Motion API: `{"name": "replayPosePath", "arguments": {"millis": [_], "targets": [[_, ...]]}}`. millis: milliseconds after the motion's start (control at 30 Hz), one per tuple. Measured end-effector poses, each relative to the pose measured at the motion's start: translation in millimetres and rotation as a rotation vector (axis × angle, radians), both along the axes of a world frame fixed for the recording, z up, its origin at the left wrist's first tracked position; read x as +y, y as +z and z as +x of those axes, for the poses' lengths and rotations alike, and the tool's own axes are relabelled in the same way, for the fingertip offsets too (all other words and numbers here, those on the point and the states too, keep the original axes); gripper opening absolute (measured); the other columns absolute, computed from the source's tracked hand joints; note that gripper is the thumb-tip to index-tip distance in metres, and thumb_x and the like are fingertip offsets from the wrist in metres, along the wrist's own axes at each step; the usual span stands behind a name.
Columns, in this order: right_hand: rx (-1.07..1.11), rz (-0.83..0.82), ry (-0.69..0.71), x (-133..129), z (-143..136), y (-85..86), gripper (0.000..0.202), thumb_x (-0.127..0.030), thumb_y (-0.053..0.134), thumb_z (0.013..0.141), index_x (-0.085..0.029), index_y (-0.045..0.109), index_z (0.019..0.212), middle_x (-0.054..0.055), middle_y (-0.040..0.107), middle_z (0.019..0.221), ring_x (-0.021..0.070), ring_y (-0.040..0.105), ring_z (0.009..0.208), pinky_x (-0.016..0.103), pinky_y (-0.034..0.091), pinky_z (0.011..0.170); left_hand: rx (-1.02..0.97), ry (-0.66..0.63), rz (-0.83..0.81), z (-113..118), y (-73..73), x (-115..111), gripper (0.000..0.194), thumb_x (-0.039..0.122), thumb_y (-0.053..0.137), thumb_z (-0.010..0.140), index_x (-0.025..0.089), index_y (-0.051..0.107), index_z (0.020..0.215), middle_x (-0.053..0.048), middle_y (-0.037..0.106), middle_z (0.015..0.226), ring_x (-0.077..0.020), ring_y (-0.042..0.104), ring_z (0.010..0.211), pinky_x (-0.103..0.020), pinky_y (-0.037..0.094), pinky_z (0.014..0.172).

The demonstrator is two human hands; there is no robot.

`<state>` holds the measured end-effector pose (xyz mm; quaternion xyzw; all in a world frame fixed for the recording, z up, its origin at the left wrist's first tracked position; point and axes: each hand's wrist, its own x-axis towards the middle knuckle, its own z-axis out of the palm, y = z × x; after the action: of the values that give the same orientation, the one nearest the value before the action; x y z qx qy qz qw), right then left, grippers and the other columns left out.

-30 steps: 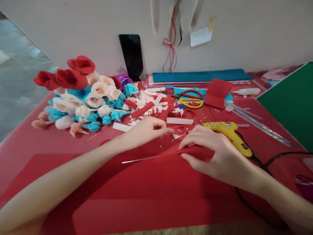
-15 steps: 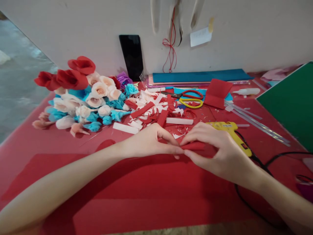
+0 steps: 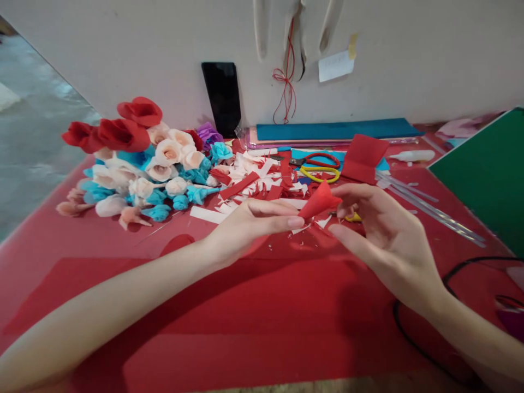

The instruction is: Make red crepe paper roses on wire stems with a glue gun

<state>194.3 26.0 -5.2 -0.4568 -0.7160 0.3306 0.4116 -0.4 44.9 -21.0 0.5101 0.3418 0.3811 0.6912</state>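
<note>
Between the thumb and fingers of my left hand is the narrow lower end of a red crepe-paper flower. Its wider, flared end points up and to the right. My right hand is beside that flared end with thumb and fingers apart; whether a fingertip touches the paper I cannot tell. Behind this hand, a small yellow part of the glue gun shows, the rest being covered. A wide red paper sheet lies flat under my forearms.
Finished paper flowers are heaped at left. Paper scraps, scissors and a folded red piece lie behind the hands. Clear glue sticks, a black cable and a green board are at right. A phone leans on the wall.
The red flower has come up and tilted, its flared end now showing. My right hand has let go of it and opened, moving right; my left hand keeps hold.
</note>
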Motion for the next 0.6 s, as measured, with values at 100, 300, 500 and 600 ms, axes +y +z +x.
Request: {"name": "replayPosePath", "arguments": {"millis": [100, 300, 500, 600], "targets": [[-0.014, -0.065, 0.072, -1.0, -2.9, -2.0, 0.013, -0.023, 0.054, 0.081, -0.021, 0.057, 0.093, 0.001, 0.058, 0.089, 0.0122, 0.054, 0.078, 0.023, 0.046, 0.070, -0.055, 0.015, 0.041, 0.2, -2.8, -1.3, 0.010, 0.020, 0.066, 0.070, 0.023, 0.071, 0.079, -0.002, 0.068, 0.092, -0.0175, 0.060, 0.088, -0.029, 0.050, 0.076], [-0.011, -0.181, 0.320, -8.7, -15.0, -12.6, 0.014, -0.020, 0.054, 0.080, -0.019, 0.058, 0.093, 0.001, 0.060, 0.089, 0.0100, 0.055, 0.076, 0.020, 0.045, 0.066, -0.077, 0.045, 0.048, 5.4, -4.6, -12.2, 0.009, 0.020, 0.068, 0.069, 0.024, 0.071, 0.075, 0.000, 0.061, 0.100, -0.0137, 0.058, 0.088, -0.025, 0.050, 0.076], [0.258, -0.575, 0.361, -13.7, -23.3, -12.4, 0.013, -0.022, 0.055, 0.080, -0.012, 0.059, 0.073, 0.002, 0.060, 0.069, 0.0060, 0.050, 0.056, 0.017, 0.042, 0.053, -0.032, 0.027, -0.070, 12.1, -5.6, -18.6, 0.013, 0.023, 0.068, 0.069, 0.016, 0.068, 0.079, 0.000, 0.055, 0.078, -0.0092, 0.057, 0.059, -0.022, 0.049, 0.054], [0.326, -0.672, 0.370, -10.7, -21.6, -11.9, 0.021, -0.028, 0.049, 0.085, -0.011, 0.058, 0.078, 0.001, 0.057, 0.060, 0.0039, 0.046, 0.044, 0.015, 0.034, 0.041, 0.010, 0.081, -0.023, 10.1, -7.5, -15.4, 0.029, 0.026, 0.069, 0.069, 0.021, 0.063, 0.096, 0.000, 0.060, 0.081, -0.0095, 0.058, 0.064, -0.022, 0.049, 0.061]]}}
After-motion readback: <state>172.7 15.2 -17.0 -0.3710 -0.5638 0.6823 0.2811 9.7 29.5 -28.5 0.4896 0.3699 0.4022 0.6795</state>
